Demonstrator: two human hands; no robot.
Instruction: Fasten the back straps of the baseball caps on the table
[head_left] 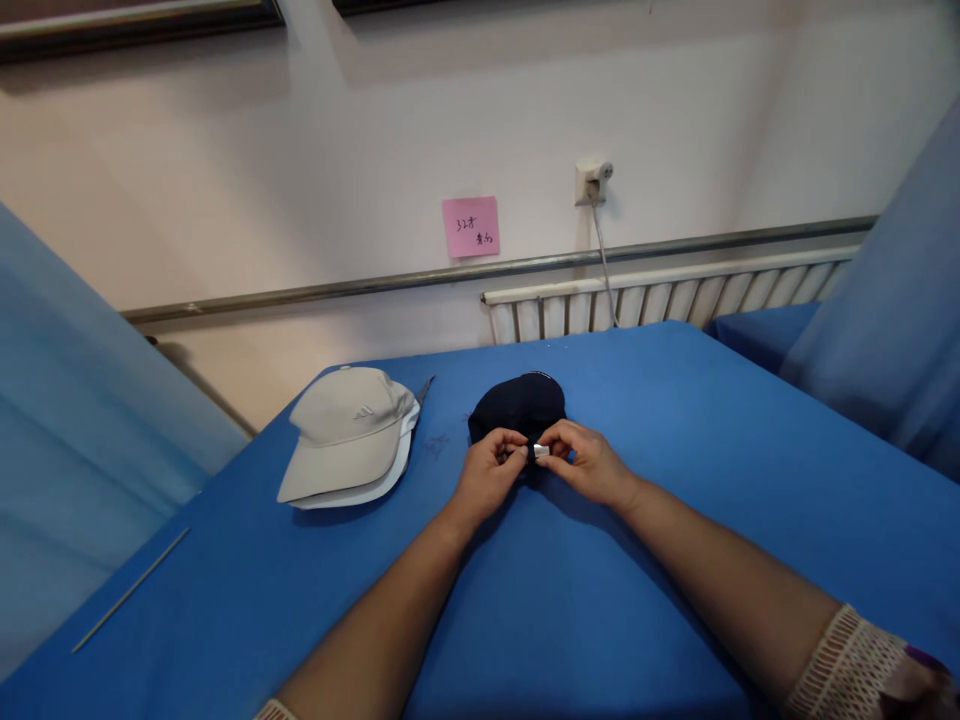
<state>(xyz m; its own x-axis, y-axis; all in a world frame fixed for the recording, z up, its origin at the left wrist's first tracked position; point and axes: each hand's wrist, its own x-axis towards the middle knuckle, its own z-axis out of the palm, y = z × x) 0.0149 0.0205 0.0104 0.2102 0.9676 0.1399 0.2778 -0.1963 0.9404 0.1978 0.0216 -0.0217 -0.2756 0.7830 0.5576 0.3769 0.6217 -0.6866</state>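
Observation:
A black cap lies on the blue table cover, its back side toward me. My left hand pinches the cap's dark strap at the near edge. Opposite it, my right hand has thumb and forefinger closed on a small silvery-white piece at that strap, which looks like a buckle. The fingertips of both hands almost meet there and partly hide the strap. To the left, a beige cap rests on top of a whiter cap, apart from my hands.
A thin stick lies near the left table edge. Blue curtains hang on both sides. Behind the table are a white radiator, a metal rail, a plugged-in socket and a pink note on the wall.

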